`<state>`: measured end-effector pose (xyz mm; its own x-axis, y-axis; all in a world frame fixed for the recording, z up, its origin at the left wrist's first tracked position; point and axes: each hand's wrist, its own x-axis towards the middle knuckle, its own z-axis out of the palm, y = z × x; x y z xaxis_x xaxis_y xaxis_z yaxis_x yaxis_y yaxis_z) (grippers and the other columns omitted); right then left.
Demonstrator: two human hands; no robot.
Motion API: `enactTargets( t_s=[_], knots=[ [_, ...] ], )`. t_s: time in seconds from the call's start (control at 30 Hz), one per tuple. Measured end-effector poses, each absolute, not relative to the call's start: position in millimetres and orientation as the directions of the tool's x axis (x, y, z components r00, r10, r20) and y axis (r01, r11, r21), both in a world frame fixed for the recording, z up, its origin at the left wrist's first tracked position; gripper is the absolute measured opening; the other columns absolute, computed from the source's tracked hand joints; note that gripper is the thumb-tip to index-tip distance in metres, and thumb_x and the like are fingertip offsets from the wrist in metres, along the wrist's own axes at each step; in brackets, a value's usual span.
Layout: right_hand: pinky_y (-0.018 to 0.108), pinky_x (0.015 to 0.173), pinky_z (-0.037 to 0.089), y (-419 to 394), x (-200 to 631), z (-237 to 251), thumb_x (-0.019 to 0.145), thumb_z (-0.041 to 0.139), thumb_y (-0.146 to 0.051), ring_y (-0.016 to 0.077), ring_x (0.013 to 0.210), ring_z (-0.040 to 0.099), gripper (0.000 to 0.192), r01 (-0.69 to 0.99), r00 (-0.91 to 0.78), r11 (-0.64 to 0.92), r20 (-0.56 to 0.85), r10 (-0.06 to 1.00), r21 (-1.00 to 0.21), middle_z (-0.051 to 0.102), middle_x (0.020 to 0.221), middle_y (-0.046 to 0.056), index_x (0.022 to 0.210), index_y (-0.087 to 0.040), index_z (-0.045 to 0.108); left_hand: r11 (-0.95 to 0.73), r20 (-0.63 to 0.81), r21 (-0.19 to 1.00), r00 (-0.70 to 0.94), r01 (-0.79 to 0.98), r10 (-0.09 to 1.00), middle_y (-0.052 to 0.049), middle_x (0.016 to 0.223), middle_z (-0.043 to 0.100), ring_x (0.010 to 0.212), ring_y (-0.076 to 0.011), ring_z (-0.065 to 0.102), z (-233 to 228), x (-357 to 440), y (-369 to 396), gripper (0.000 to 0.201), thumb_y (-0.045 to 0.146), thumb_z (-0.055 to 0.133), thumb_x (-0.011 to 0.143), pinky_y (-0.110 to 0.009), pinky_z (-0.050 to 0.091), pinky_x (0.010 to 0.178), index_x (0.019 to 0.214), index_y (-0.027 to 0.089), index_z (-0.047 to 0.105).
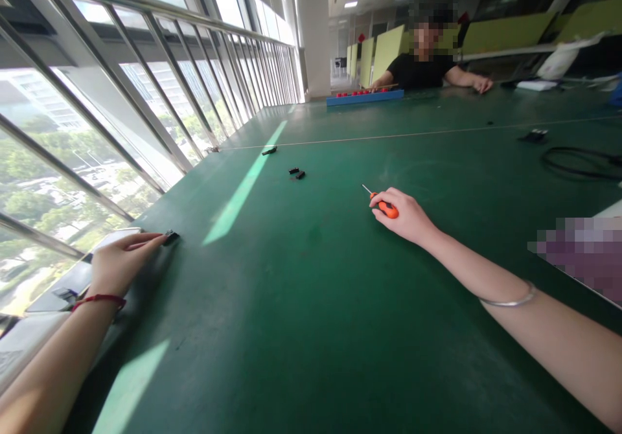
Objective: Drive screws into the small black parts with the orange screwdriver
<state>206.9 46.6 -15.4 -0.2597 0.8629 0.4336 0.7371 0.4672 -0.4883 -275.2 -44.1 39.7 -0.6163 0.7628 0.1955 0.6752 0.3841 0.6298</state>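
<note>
Fingers of the right hand [405,217] wrap the orange screwdriver [386,208] by its stubby handle, tip raised off the green table [311,291]. It looks light, rigid, easily pinched. Left hand [119,262] stretches flat, fingertips touching a small black part [171,236] at the table's edge.

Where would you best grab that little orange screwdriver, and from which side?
Take the orange screwdriver by its thick orange handle, coming from above and from the near right, as the right hand does. The thin metal shaft points away to the upper left over the green table, leaving the handle end nearest.
</note>
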Motion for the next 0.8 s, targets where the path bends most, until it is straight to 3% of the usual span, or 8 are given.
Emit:
enactTargets(
  t_s=[0.27, 0.47, 0.8],
  knots=[
    [0.030, 0.069, 0.043, 47.5, 207.5, -15.6, 0.076, 0.055, -0.025, 0.0166, 0.074, 0.057, 0.012, 0.745, -0.262, 0.457, 0.418, 0.870, -0.485, 0.057, 0.089, 0.003, 0.085, -0.022, 0.063, 0.413, 0.195, 0.610, -0.633, 0.676, 0.749, 0.014, 0.087, 0.069, 0.099, -0.0209, 0.059, 35.7, -286.6, -38.4, 0.018, 0.048, 0.068, 0.061, -0.032, 0.046, 0.084, 0.071, 0.033, 0.068],
    [0.030, 0.071, 0.043, 47.8, 207.4, -16.2, 0.076, 0.056, -0.025, 0.0162, 0.074, 0.057, 0.013, 0.743, -0.256, 0.453, 0.416, 0.873, -0.493, 0.056, 0.089, 0.003, 0.085, -0.022, 0.063, 0.448, 0.127, 0.583, -0.621, 0.678, 0.773, -0.005, 0.113, 0.067, 0.107, -0.0281, 0.057, 32.6, -302.9, -31.9, 0.047, 0.049, 0.066, 0.056, -0.037, 0.043, 0.091, 0.093, 0.020, 0.072],
    [0.031, 0.073, 0.043, 48.5, 208.1, -16.4, 0.076, 0.055, -0.026, 0.0167, 0.075, 0.056, 0.013, 0.744, -0.261, 0.451, 0.406, 0.876, -0.494, 0.057, 0.090, 0.003, 0.086, -0.022, 0.063, 0.521, 0.040, 0.533, -0.635, 0.666, 0.771, -0.005, 0.118, 0.064, 0.111, -0.0260, 0.055, 41.0, -294.7, -32.4, 0.053, 0.050, 0.064, 0.061, -0.034, 0.040, 0.094, 0.104, 0.019, 0.069]
  ],
)
